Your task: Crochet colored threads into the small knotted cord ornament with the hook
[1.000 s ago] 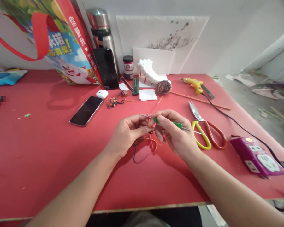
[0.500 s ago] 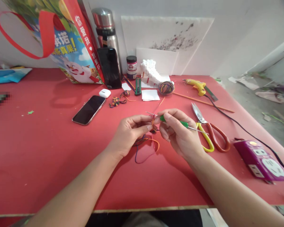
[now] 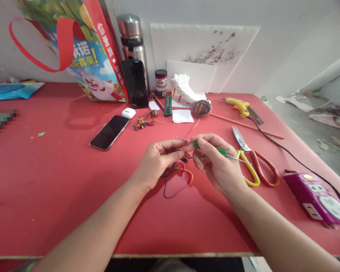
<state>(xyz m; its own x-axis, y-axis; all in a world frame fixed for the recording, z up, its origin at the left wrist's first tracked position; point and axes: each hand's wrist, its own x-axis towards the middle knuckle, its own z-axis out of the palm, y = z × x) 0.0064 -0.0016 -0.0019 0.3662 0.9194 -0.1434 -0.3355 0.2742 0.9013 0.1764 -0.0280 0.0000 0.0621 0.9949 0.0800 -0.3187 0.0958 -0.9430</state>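
Note:
My left hand point(image 3: 161, 160) pinches a small piece of multicoloured crochet work point(image 3: 184, 158) between thumb and fingers. In my right hand point(image 3: 218, 158) is a crochet hook with a green handle point(image 3: 221, 151), gripped between thumb and fingers. Its thin metal tip points left and lies at the top of the piece, where a strand of yarn shows near it. Loose yarn ends point(image 3: 191, 175) in orange, pink and dark blue hang below onto the red table point(image 3: 62, 189). One strand runs up towards the multicoloured yarn ball point(image 3: 201, 108) behind my hands.
Scissors point(image 3: 245, 147) lie right of my right hand, beside a purple power strip point(image 3: 317, 196). A yellow glue gun point(image 3: 238, 105) trails its black cord along the right side. A phone point(image 3: 110, 132), earbud case point(image 3: 128, 113) and small crocheted piece point(image 3: 140, 123) lie left. A thermos point(image 3: 130, 27) stands behind.
The whole view has shifted slightly, so everything sits a little further right and lower. Both hands keep their hold on the crochet piece and the hook, with barely any change in pose.

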